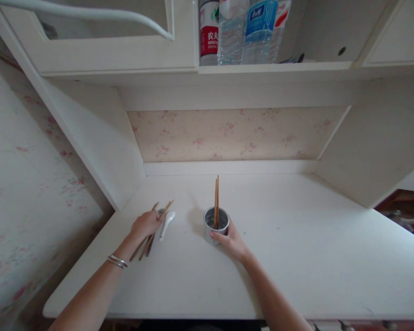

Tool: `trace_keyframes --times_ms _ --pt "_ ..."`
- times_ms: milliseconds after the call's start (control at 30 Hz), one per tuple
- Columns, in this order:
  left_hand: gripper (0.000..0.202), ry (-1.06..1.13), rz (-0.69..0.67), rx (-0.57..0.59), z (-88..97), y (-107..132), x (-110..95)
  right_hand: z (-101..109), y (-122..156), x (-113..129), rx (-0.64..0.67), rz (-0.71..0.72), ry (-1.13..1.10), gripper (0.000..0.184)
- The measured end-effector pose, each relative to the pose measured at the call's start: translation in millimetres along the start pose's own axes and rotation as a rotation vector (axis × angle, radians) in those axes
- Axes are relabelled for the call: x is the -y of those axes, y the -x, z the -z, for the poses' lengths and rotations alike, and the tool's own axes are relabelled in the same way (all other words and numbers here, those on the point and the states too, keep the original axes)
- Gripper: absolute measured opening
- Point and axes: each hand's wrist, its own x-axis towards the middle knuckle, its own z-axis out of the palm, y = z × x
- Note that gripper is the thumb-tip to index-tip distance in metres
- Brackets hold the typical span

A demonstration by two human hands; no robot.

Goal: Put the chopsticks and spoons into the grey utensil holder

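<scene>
On the white desk (296,239) stands a small metal cup (215,221) with two wooden chopsticks (216,198) upright in it. My right hand (230,241) grips the cup's near side, fingers wrapped round it. My left hand (145,225) lies to the left over several loose wooden chopsticks (151,230) flat on the desk, fingers closed on them. A white ceramic spoon (167,223) lies just right of that hand, touching the chopsticks. Two thin bangles (117,261) circle my left wrist.
A shelf above holds several water bottles (243,30). White side panels (100,133) wall in the desk alcove left and right, with floral wallpaper (227,135) behind. A white cable (89,14) runs across the top left.
</scene>
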Motion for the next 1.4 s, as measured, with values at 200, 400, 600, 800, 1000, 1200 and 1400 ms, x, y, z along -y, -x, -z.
trace_keyframes --times_ms 200,400,600,800,1000,1200,1400 --pt "0.032 0.263 -0.047 -0.214 25.2 -8.3 -8.4 0.5 -0.8 -1.7 -0.002 0.015 -0.013 0.073" --pt "0.041 0.795 -0.262 -0.379 78.0 5.8 -69.8 0.6 -0.2 -2.1 -0.004 -0.007 -0.019 0.072" --pt "0.044 1.174 -0.44 -0.387 101.9 23.1 -136.1 -0.9 0.0 1.2 -0.011 0.001 -0.024 0.07" --pt "0.042 1.201 -0.433 -0.241 69.3 12.7 -163.8 -0.9 0.1 6.0 0.014 0.009 -0.015 0.068" --pt "0.041 1.092 -0.394 -0.148 29.7 9.5 -170.0 1.1 -0.9 1.7 -0.016 0.012 -0.006 0.07" --pt "0.038 1.046 -0.418 -0.099 17.9 12.4 -170.6 0.8 -1.8 -0.6 -0.019 0.021 0.01 0.071" --pt "0.037 1.037 -0.424 -0.065 9.6 9.5 -169.2 -0.2 -1.4 1.1 -0.024 0.023 0.013 0.074"
